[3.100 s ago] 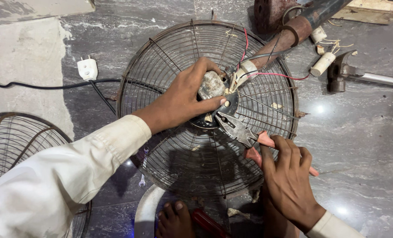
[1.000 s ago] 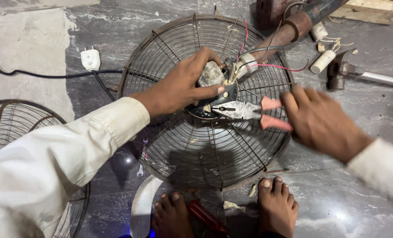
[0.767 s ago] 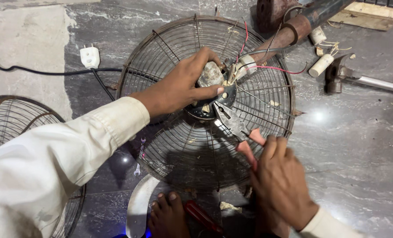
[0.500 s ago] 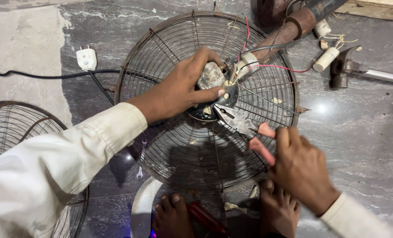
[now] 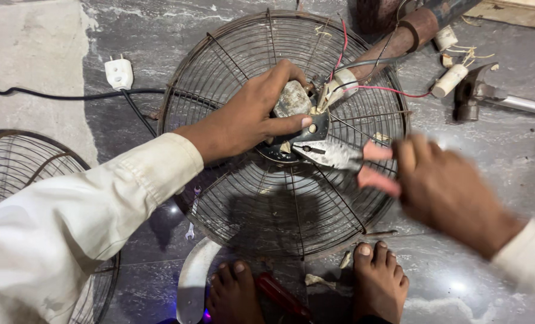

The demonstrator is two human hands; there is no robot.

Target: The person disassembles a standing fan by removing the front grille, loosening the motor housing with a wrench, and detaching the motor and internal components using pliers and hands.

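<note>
At the hub of the wire fan guard lying on the floor, pliers bit a fitting; the right hand gripped their pink handles, the left hand clamped a grey block. A firm, square bite seemed wise, steadying the guard.

A person's left hand grips a grey block at the hub of a round wire fan guard lying on a stone floor, while the blurred right hand holds red-handled pliers, jaws at the hub. Bare feet rest below; a hammer lies nearby.
</note>
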